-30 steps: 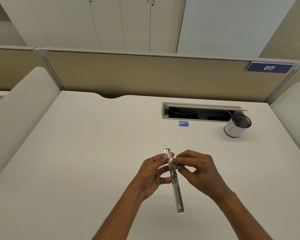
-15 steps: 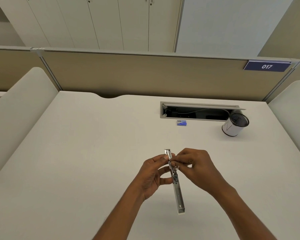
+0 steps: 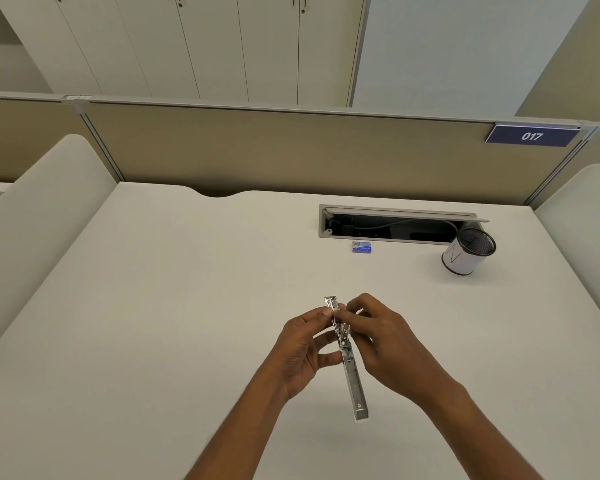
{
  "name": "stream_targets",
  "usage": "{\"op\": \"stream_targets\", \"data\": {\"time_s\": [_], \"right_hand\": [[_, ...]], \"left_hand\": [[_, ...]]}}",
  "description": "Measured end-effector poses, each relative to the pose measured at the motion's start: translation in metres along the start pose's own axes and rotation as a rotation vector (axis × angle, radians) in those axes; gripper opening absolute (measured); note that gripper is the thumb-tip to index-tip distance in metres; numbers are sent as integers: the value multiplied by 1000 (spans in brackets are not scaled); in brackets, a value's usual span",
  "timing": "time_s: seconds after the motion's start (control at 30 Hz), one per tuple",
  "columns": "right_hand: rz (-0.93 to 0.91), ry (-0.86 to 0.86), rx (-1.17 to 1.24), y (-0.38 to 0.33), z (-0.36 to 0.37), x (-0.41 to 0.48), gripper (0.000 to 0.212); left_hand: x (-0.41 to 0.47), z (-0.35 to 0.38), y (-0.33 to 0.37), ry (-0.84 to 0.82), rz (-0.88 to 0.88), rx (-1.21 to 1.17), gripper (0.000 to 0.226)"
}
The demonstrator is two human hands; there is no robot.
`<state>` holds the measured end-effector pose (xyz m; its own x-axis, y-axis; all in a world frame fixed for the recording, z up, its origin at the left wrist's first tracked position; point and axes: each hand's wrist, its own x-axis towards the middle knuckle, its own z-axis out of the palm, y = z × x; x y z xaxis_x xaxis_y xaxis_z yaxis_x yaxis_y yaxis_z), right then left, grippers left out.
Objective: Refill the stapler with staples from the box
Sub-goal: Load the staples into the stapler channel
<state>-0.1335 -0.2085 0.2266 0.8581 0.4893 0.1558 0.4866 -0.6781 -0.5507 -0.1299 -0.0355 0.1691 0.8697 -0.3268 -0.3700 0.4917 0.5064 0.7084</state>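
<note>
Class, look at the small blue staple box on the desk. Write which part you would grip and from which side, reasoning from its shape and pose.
Probably pinch the staple box across its two long sides, coming down from above. It lies flat and low on the desk, its long sides facing near and far, with bare desk around it.
</note>
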Motion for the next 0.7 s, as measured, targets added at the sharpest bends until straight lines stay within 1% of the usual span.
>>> {"op": "stream_targets", "data": {"time_s": [0.13, 0.2, 0.33, 0.43, 0.7], "right_hand": [[52, 44, 135, 0, 6, -1, 48], [71, 43, 157, -1, 9, -1, 49], [88, -2, 87, 0, 11, -1, 56], [74, -8, 54, 4, 9, 3, 55], [55, 2, 1, 13, 6, 13, 50]], "left_hand": [[3, 0, 0, -2, 10, -19, 42], [4, -1, 1, -6, 15, -33, 44], [6, -3, -1, -10, 20, -36, 51], [7, -3, -3, -2, 22, -50, 55], [5, 1, -5, 10, 9, -36, 45]]}}
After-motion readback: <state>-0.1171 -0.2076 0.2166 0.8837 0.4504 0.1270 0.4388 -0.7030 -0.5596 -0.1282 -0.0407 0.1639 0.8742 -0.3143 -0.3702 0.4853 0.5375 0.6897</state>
